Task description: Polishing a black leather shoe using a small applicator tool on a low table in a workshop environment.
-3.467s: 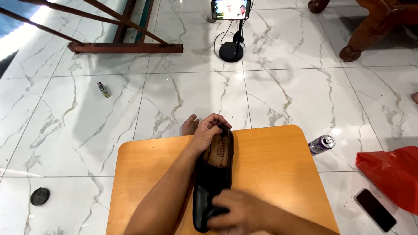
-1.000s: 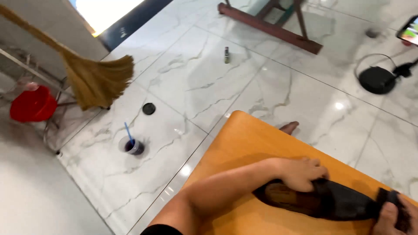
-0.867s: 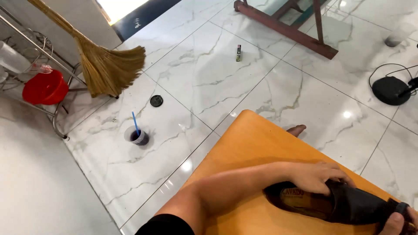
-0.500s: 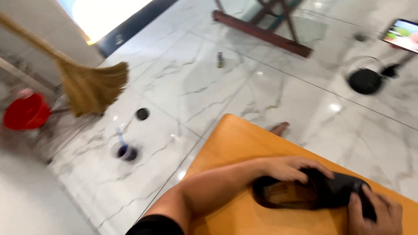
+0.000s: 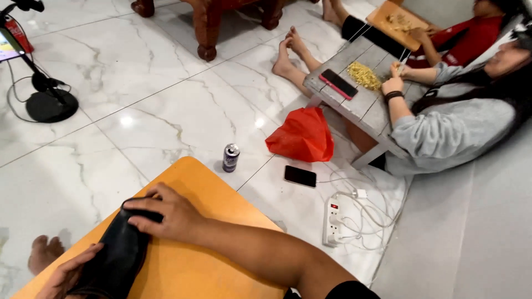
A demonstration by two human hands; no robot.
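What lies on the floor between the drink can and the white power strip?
In the head view, a black phone lies on the marble floor between the drink can and the white power strip.

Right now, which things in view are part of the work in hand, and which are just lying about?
In hand:
black leather shoe, held at both ends
right hand on one end
left hand on the other end
orange wooden table under it

Lying about:
dark drink can
red plastic bag
black phone on the floor
white power strip
black round-based phone stand
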